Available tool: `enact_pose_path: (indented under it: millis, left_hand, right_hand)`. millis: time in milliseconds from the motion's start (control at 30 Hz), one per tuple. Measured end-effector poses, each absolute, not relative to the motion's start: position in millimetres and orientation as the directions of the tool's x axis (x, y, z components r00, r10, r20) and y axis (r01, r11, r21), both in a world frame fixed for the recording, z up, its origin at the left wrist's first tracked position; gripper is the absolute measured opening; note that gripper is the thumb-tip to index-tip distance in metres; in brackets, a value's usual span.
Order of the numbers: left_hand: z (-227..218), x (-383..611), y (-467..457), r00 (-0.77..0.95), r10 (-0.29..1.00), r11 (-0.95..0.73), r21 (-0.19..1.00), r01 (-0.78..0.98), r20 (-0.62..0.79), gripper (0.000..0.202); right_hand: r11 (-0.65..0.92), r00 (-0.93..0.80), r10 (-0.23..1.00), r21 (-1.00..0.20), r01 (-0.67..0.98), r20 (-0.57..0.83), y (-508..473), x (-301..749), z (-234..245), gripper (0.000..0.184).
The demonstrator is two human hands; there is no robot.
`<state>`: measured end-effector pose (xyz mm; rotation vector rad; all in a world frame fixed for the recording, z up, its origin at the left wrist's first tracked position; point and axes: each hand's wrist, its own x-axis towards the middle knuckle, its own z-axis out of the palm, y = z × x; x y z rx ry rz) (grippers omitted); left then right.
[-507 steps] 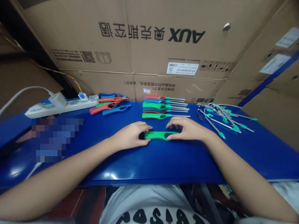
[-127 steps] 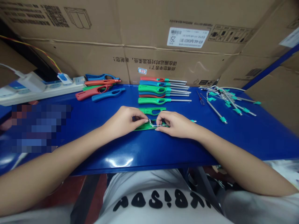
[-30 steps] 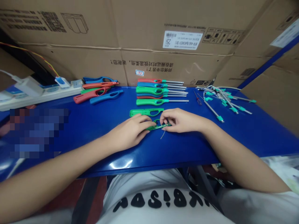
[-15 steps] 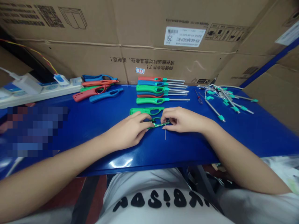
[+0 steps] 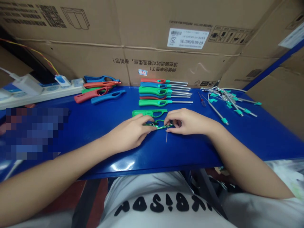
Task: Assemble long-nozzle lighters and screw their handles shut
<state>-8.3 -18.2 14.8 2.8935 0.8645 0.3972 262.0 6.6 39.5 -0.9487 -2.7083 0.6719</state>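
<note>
My left hand (image 5: pixel 133 130) rests near the table's middle, fingers closed on the left part of an opened green lighter handle (image 5: pixel 161 127). Thin wires show inside that handle, though the fingers cover much of it. At its right end, the fingertips of my right hand (image 5: pixel 187 122) are pinched together. A thin pale tube (image 5: pixel 166 136) hangs out from under them toward me. Just behind both hands lies a separate green handle half (image 5: pixel 142 113), hollow side up.
Lighters with metal barrels (image 5: pixel 155 102) lie in a row behind. Loose coloured handle shells (image 5: pixel 108 97) are piled at left, by a white power strip (image 5: pixel 47 93). A small screwdriver (image 5: pixel 203 101) and several wired barrels (image 5: pixel 218 113) lie at right. A cardboard wall (image 5: pixel 95 57) closes the back.
The lower end of the thin tube has swung slightly left. My right hand has tilted a little, and a bit more of the green handle shows between the hands.
</note>
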Motion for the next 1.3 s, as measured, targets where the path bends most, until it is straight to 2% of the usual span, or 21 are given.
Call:
enact_pose_path:
  millis: [200,433,700,833,967,1300]
  left_hand:
    - [15.2,-10.1,-13.3,0.777,0.576,-0.810,0.304,0.501,0.255,0.021]
    - [9.0,-9.9,-11.2,0.793,0.555,-0.822,0.310,0.477,0.251,0.024]
    - [12.2,-9.1,-11.9,0.777,0.590,-0.792,0.340,0.506,0.218,0.022]
    - [13.7,-8.3,-10.6,0.704,0.675,-0.717,0.419,0.556,0.221,0.022]
    - [11.0,-6.1,-12.4,0.673,0.698,-0.695,0.463,0.551,0.246,0.028]
    - [7.6,-2.3,-17.3,0.663,0.707,-0.685,0.471,0.556,0.246,0.029]
  right_hand:
    - [0.696,-0.782,0.622,-0.478,0.536,0.029,7.9,261.7,38.6,0.012]
    - [0.703,-0.788,0.615,-0.477,0.527,0.035,8.2,261.3,37.9,0.015]
    - [0.713,-0.789,0.613,-0.464,0.525,0.050,6.8,261.3,37.9,0.013]
    - [0.704,-0.745,0.655,-0.461,0.541,0.125,5.0,253.5,30.8,0.008]
    - [0.695,-0.706,0.682,-0.470,0.544,0.191,3.0,242.7,19.7,0.009]
    - [0.647,-0.671,0.734,-0.412,0.642,0.106,-1.4,233.3,18.7,0.013]
